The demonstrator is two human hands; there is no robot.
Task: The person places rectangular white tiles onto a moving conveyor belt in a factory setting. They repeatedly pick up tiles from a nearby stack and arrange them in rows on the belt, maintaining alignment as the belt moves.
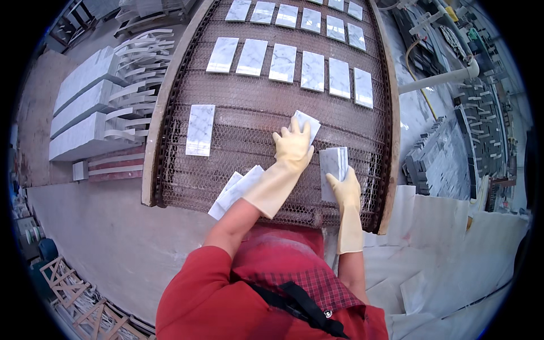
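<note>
White marble, grey-veined, is stacked in long slabs (85, 107) on the floor at the far left, well apart from the work. Next comes the brown wire-mesh conveyor belt (255, 113) with its wooden side rail (164, 113); a lone oblong marble tile (200, 130) lies on the mesh near that rail, long axis running away from the person. Two or three loose tiles (235, 190) overlap at the near edge of the belt, partly under the left forearm.

The left hand (293, 146), in a pale yellow rubber glove, is pressed flat with fingers spread on a white marble tile (306, 123) lying tilted on the mesh; only its far corner shows past the fingertips. Just beside it, to the right, the right hand (344, 190), gloved alike, is closed around the near end of a small upright stack of marble tiles (333, 167), edges on the belt.

Bare mesh lies open between the lone tile and the left hand, and beyond the hands up to a finished row of tiles (294, 65). The right rail (391, 141) stands close past the stack, so room there is tight.
</note>
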